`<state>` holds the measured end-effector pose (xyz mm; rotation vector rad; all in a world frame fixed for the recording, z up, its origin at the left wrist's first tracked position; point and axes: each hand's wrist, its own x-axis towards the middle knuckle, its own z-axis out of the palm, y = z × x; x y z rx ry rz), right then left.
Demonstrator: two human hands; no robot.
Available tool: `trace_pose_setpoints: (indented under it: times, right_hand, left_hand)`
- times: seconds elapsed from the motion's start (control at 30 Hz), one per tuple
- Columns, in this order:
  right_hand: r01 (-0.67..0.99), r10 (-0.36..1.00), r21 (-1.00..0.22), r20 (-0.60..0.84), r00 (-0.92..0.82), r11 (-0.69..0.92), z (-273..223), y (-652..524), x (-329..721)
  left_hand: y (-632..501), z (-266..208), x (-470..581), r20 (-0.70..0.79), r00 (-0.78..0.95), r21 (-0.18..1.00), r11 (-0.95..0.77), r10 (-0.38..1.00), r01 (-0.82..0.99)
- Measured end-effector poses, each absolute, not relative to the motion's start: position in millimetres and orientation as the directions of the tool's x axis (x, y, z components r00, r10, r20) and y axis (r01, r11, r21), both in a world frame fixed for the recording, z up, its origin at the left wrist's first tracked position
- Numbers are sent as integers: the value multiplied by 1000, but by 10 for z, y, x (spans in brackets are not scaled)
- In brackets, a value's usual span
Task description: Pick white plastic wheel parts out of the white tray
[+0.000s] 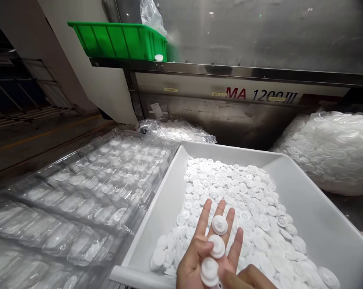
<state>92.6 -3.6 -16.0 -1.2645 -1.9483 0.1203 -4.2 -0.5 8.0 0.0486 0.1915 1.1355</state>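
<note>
**Three white gears on an open palm above the parts tray**

The left hand [210,249] lay palm up, fingers spread wide, over the near edge of a white tray [317,224]. Three white plastic gears [217,245] rested in a row along its fingers and palm: one near the fingertips, one in the middle, one at the base of the palm. The right hand [249,279] showed only as a few fingers at the bottom edge, just beside the lowest gear; whether it gripped anything could not be told.

One heap of loose gears [238,192], too many to count, lay in the tray directly below and beyond the palm. To the left stood one stack of clear blister trays [88,188]. Two clear bags held more white parts: a large one [335,152] on the right, a flatter one [175,130] behind the tray. One green bin [118,40] sat on the machine's ledge [229,72], a single white part [159,58] lying beside it.
</note>
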Motion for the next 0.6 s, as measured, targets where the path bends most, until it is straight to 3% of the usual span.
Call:
trace_pose_setpoints:
  times: [0.17, 0.33, 0.47, 0.6]
  right_hand:
    - [702, 794, -479, 573, -205, 527, -299, 61, 900]
    - [614, 787, -566, 597, -155, 550, -500, 100, 872]
    - [611, 804, -610, 589, -76, 504, -517, 9, 868]
    - [673, 878, -631, 476, -58, 386, -436, -52, 869]
  left_hand:
    - [-5, 125, -5, -198, 351, 169, 385, 915, -907]
    - [-5, 123, 8, -243, 320, 184, 367, 916, -912]
    - [-4, 69, -13, -269, 361, 237, 425, 893, -874]
    - [5, 52, -2, -351, 368, 262, 467, 861, -844]
